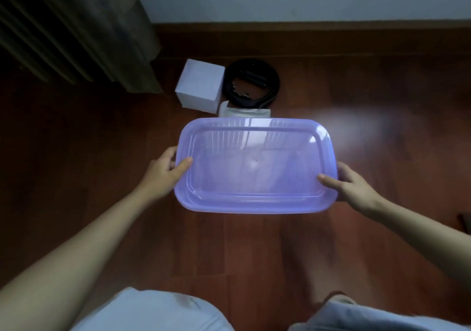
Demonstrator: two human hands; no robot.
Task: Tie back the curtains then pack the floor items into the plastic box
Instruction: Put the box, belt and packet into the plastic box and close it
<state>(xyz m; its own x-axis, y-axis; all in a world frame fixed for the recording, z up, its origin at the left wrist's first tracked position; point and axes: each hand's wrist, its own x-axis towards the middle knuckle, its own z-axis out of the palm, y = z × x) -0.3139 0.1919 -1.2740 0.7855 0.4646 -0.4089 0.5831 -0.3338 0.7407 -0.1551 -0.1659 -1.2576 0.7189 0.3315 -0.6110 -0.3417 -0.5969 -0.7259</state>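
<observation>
The left hand (165, 172) and the right hand (351, 185) each grip one short end of the plastic box (254, 167), with the thumbs on top. I think the smooth, translucent violet plastic can slip or flex if one grip loosens. Beyond the hands, a matte white cube carton (200, 86), a glossy black coil (275, 83) and a flat pale pouch (244, 113) lie on the polished wooden floor (102, 152).

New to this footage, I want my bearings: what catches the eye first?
A translucent purple plastic box fills the centre, gripped at its ends by the left hand and right hand. Beyond it on the wooden floor lie a white cardboard box and a black coiled strap, near the curtain at upper left.
</observation>
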